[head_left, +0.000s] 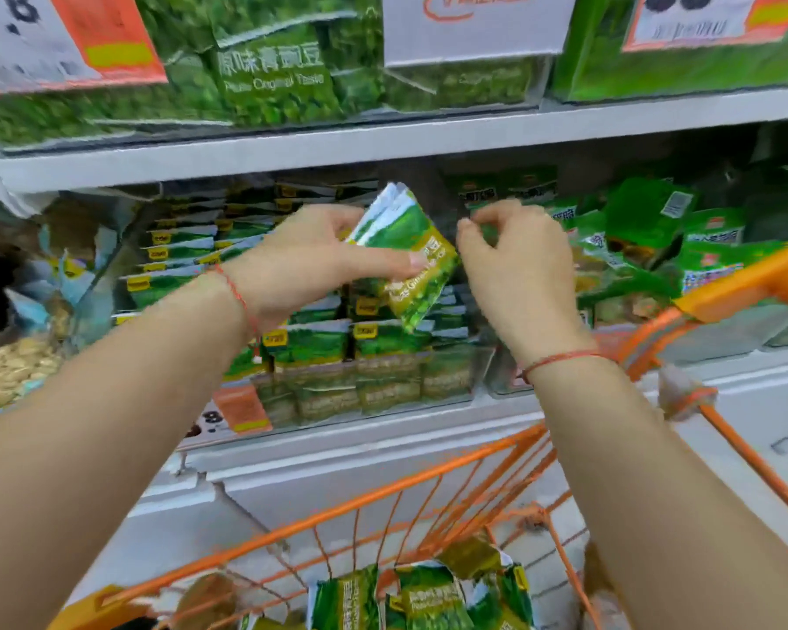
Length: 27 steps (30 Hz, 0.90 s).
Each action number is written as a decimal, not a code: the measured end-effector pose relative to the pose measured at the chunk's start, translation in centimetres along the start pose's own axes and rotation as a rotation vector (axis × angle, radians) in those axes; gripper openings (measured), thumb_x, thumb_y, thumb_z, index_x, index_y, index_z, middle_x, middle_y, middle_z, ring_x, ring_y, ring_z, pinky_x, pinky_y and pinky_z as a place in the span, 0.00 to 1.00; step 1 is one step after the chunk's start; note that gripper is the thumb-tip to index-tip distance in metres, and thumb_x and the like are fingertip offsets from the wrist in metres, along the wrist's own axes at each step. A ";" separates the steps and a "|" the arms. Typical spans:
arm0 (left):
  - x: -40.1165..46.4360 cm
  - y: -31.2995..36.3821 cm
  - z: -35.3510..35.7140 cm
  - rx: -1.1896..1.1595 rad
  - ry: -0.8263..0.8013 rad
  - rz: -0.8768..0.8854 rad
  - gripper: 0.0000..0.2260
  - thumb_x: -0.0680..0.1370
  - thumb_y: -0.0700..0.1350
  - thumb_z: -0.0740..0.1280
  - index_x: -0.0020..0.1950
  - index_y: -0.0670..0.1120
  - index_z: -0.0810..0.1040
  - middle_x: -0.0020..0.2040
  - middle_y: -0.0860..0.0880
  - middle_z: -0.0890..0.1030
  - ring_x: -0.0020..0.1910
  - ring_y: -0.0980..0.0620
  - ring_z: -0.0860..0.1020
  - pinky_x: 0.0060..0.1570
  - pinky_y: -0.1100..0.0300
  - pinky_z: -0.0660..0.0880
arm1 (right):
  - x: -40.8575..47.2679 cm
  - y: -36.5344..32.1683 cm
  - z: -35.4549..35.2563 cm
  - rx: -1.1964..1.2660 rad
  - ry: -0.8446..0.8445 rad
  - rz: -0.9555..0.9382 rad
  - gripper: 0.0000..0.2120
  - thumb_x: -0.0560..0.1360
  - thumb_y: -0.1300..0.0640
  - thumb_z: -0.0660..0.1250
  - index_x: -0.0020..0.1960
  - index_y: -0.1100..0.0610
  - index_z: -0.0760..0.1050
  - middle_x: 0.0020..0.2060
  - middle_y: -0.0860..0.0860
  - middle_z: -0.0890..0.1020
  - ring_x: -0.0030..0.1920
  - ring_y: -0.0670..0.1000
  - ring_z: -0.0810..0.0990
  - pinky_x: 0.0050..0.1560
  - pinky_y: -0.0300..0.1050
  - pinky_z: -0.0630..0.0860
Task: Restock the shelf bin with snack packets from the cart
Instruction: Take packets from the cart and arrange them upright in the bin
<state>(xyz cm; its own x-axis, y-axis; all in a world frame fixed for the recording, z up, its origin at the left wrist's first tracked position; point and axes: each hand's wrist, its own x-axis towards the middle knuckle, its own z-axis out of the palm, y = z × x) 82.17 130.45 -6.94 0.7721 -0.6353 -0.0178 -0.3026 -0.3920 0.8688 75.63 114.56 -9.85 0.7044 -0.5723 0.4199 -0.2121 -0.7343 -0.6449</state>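
Left hand (301, 261) has a small stack of green pea snack packets (406, 261) in its grip, thumb across the front, fingers behind. The stack is tilted, lower corner pointing down-right, held in the air just in front of the clear shelf bin (374, 379).

Right hand (519, 270) is just beside the stack's right edge, fingers curled with thumb and forefinger close together. Something green shows behind the fingertips; cannot tell if the hand grasps anything or touches the stack.

The bin on the middle shelf already carries rows of matching green packets standing on edge, nearly full at the front. An orange price tag (242, 409) sits at its lower left.

The orange wire cart (428, 484) is below, with more green packets (428, 597) in it; its handle (747, 284) is at right. A red string bracelet (560, 359) is on each wrist. Image is soft and smeared.
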 end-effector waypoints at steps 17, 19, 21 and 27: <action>15.4 -2.3 -0.2 0.566 0.264 0.102 0.33 0.72 0.56 0.72 0.72 0.47 0.65 0.70 0.46 0.69 0.67 0.49 0.69 0.61 0.61 0.65 | -0.3 2.0 4.6 -0.365 0.143 -0.136 0.22 0.73 0.52 0.58 0.60 0.62 0.76 0.55 0.59 0.81 0.63 0.60 0.73 0.59 0.52 0.56; 16.3 -2.4 -0.1 0.701 0.205 0.106 0.33 0.73 0.53 0.72 0.74 0.45 0.63 0.72 0.44 0.68 0.69 0.45 0.67 0.63 0.59 0.65 | -0.2 2.0 4.6 -0.353 0.163 -0.124 0.21 0.72 0.52 0.58 0.59 0.62 0.77 0.53 0.58 0.81 0.61 0.60 0.75 0.59 0.52 0.57; 17.0 -2.7 0.6 0.776 0.156 0.124 0.34 0.73 0.50 0.73 0.74 0.44 0.63 0.72 0.43 0.67 0.69 0.44 0.67 0.66 0.56 0.65 | -0.2 1.8 4.7 -0.337 0.169 -0.118 0.20 0.72 0.53 0.59 0.59 0.62 0.78 0.52 0.58 0.82 0.60 0.60 0.75 0.58 0.52 0.57; 19.2 -3.5 1.1 0.746 0.106 0.061 0.36 0.72 0.47 0.74 0.75 0.43 0.61 0.74 0.43 0.64 0.71 0.44 0.64 0.66 0.58 0.63 | -0.3 1.6 4.8 -0.313 0.192 -0.113 0.20 0.72 0.54 0.60 0.59 0.63 0.78 0.50 0.57 0.82 0.56 0.60 0.76 0.57 0.51 0.57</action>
<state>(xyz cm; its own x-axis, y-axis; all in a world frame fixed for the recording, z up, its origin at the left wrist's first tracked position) 97.40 118.92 -10.92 0.7798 -0.6179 0.1000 -0.6157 -0.7283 0.3008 78.37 115.27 -14.07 0.6015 -0.5174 0.6087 -0.3579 -0.8557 -0.3737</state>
